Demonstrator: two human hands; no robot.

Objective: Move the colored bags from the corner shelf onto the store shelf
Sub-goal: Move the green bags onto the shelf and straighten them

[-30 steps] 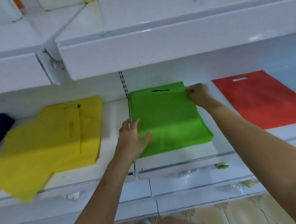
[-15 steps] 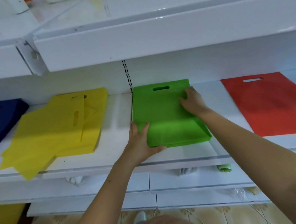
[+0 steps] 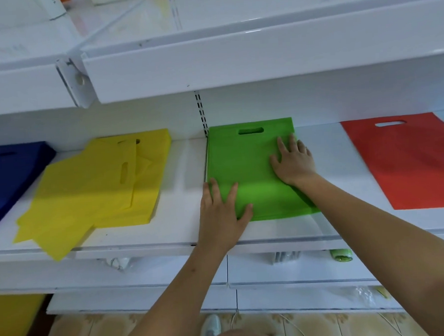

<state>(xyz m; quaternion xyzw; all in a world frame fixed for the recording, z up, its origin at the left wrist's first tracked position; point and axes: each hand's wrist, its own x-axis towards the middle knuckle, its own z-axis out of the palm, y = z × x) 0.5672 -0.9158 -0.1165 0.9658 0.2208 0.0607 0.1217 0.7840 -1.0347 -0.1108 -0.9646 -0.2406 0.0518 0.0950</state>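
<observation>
Head view: four groups of flat bags lie on the white store shelf [image 3: 182, 222]: one blue stack [image 3: 5, 178], one fanned yellow stack [image 3: 95, 191], one green stack [image 3: 244, 166], one red bag [image 3: 407, 161]. Left hand [image 3: 222, 217], fingers straight, presses the green stack's near-left corner; right hand [image 3: 293, 161] lies flat, released, on its right side. Compared with half a second earlier, the right hand has flattened further onto the stack, which sits squarer to the slotted upright [image 3: 201, 112]. A second white shelf [image 3: 235, 60] overhangs; beige tiled floor [image 3: 77, 335] below.
</observation>
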